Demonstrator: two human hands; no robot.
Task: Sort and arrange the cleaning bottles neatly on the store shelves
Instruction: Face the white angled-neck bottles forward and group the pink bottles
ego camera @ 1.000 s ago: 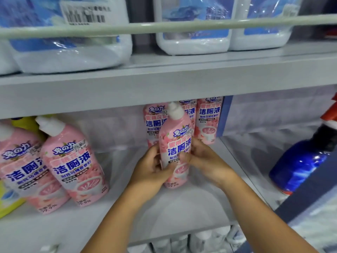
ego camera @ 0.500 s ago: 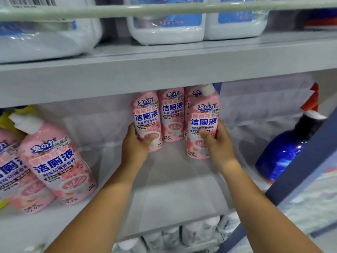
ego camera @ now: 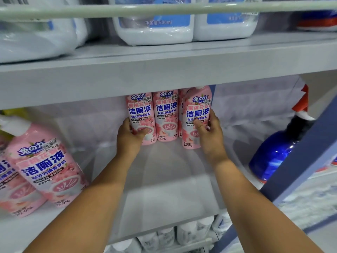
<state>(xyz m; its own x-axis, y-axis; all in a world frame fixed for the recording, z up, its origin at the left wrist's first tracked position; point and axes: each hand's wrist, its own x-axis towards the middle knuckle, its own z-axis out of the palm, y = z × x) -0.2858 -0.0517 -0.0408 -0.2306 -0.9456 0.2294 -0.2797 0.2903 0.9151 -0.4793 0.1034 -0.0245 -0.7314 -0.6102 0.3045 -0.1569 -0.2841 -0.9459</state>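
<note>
At the shelf (ego camera: 164, 189) back, my right hand (ego camera: 209, 137) wraps the front pink bottle (ego camera: 196, 114) at mid-body, my left hand (ego camera: 130, 137) another (ego camera: 139, 114). Full, rigid, slick plastic, I judge: best gripped low.

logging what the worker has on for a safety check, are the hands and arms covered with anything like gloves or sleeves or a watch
No. Both the left hand and the right hand are bare, with no gloves. Both forearms are uncovered as far down as the head view shows them, so no sleeve edge appears. No watch, bracelet or ring shows on either wrist or on the fingers that are in view. Nails look short and unpainted where they show.
</note>
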